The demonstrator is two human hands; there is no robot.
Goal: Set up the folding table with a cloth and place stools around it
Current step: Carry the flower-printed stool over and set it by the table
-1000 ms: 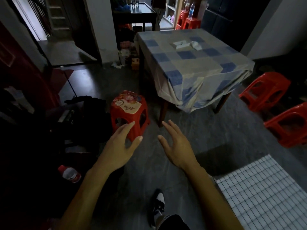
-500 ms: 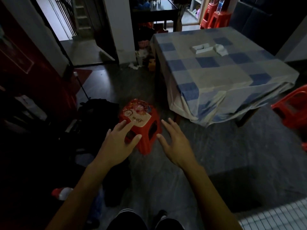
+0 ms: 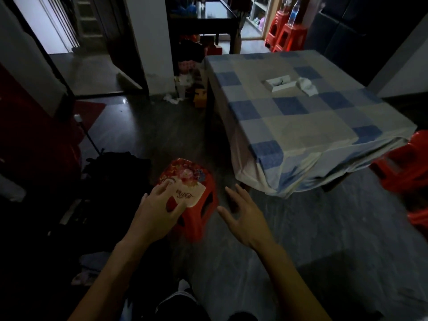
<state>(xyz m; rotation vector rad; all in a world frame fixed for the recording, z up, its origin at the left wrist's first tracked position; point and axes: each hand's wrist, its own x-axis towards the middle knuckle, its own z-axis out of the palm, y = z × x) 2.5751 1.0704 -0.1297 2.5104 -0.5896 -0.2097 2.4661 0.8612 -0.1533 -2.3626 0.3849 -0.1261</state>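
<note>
Your left hand [image 3: 159,212] is spread, fingers apart and loosely bent, over the near left edge of the small red stool [image 3: 185,179]; the thumb lies at the seat's rim, but you cannot tell whether the hand touches it. Your right hand [image 3: 243,216] is spread too, palm turned inward, just right of the stool and apart from it — it holds nothing. The stool stands upright on the dark floor [image 3: 301,228], near the table's near left corner, with a flowered print on its seat.

The table [image 3: 324,126] stands to the right, further off; the blue and cream checked cloth [image 3: 266,154] covers its whole top and hangs down the near sides. On the cloth, toward the far side, lie a flat white box [image 3: 280,83] and, just right of it, a crumpled white tissue [image 3: 306,86].

More red stools [image 3: 403,167] stand at the right edge, beside the table's near right corner; another red stack [image 3: 290,37] stands beyond the table with a bottle [image 3: 293,10] on top. A black bag [image 3: 115,177] lies left of the small stool — dark and hard to make out.
</note>
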